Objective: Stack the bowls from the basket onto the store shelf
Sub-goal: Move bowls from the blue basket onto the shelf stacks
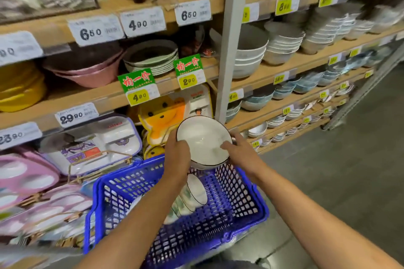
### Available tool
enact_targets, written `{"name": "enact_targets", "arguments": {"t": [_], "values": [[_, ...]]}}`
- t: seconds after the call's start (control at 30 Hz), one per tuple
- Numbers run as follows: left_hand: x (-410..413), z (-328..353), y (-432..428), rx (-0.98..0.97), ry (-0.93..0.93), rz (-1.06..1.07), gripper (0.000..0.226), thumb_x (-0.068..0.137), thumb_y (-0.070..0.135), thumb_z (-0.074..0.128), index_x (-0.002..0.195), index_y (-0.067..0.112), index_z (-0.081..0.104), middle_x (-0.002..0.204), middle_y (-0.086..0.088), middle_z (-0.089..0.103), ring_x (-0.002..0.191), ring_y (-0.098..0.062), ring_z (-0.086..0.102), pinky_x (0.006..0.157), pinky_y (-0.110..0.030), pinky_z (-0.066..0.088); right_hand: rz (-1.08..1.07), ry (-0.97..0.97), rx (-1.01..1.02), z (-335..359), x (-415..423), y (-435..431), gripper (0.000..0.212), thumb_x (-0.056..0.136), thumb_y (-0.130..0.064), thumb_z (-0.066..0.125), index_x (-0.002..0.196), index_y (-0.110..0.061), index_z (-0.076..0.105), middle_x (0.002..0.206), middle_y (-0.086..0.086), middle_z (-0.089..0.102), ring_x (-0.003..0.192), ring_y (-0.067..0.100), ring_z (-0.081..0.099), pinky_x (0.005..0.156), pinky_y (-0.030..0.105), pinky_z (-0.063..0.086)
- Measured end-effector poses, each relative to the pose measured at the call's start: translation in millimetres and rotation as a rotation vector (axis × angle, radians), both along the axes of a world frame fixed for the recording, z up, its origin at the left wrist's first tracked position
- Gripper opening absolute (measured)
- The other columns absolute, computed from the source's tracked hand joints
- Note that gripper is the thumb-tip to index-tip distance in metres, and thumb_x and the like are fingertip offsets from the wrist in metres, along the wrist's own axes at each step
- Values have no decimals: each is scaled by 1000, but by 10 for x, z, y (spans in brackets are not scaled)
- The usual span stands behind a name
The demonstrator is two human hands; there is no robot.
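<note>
A white bowl with a thin dark rim (203, 137) is held tilted above the blue plastic basket (242, 201); a second bowl seems nested under it. My left hand (177, 157) grips its left rim, thumb inside. My right hand (240, 150) grips the right rim, thumb inside the bowl. Several more white bowls (194, 192) lie on their sides in the basket, partly hidden by my left forearm. The wooden store shelf (282, 65) to the right carries stacks of white and grey bowls (251, 54).
A grey metal upright (229, 54) divides the shelving just behind the held bowl. Left shelves hold pink bowls (87, 72), plates (153, 59), yellow dishes and children's divided trays (94, 142). Price tags line the shelf edges. Grey floor (349, 170) stretches to the right.
</note>
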State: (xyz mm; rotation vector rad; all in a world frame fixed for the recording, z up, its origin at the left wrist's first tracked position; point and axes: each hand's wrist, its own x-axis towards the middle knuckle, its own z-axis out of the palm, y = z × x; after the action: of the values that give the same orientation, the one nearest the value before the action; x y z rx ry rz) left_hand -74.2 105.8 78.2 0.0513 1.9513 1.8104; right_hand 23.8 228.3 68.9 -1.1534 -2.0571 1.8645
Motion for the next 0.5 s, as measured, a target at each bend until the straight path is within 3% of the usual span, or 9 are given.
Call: {"name": "enact_targets", "arguments": {"t": [0.07, 0.17, 0.27, 0.37, 0.5], "values": [[140, 252, 53, 45, 48, -38, 53, 83, -5, 33, 120, 25, 56, 111, -4, 60, 96, -24, 55, 65, -33, 49, -21, 139, -88, 220, 97, 104, 40, 91, -13, 50, 130, -22, 51, 120, 2, 63, 111, 24, 60, 96, 43, 51], [377, 624, 229, 107, 48, -56, 48, 83, -6, 34, 111, 25, 58, 95, 2, 62, 77, -17, 55, 43, -21, 45, -31, 299, -184, 534, 282, 309, 47, 88, -4, 43, 128, -26, 54, 120, 4, 64, 111, 27, 60, 94, 44, 51], [658, 919, 467, 166, 30, -83, 44, 81, -6, 34, 96, 26, 60, 89, 9, 62, 78, -11, 56, 42, -19, 44, -47, 424, -227, 793, 539, 525, 53, 84, 1, 39, 126, -22, 60, 119, 6, 68, 111, 29, 62, 93, 46, 51], [982, 1119, 779, 186, 59, -78, 47, 79, -6, 33, 101, 25, 61, 87, 11, 62, 78, -9, 55, 47, -20, 44, -124, 497, -247, 1027, 848, 794, 52, 79, 3, 37, 118, -19, 65, 112, 7, 71, 106, 30, 64, 83, 42, 54], [1455, 1273, 1275, 316, 77, -53, 43, 75, -8, 35, 88, 20, 64, 66, 12, 69, 70, -10, 58, 40, -14, 42, -148, 574, -298, 1272, 1327, 1225, 50, 78, 6, 36, 106, -20, 68, 98, 2, 76, 88, 20, 72, 71, 34, 60]]}}
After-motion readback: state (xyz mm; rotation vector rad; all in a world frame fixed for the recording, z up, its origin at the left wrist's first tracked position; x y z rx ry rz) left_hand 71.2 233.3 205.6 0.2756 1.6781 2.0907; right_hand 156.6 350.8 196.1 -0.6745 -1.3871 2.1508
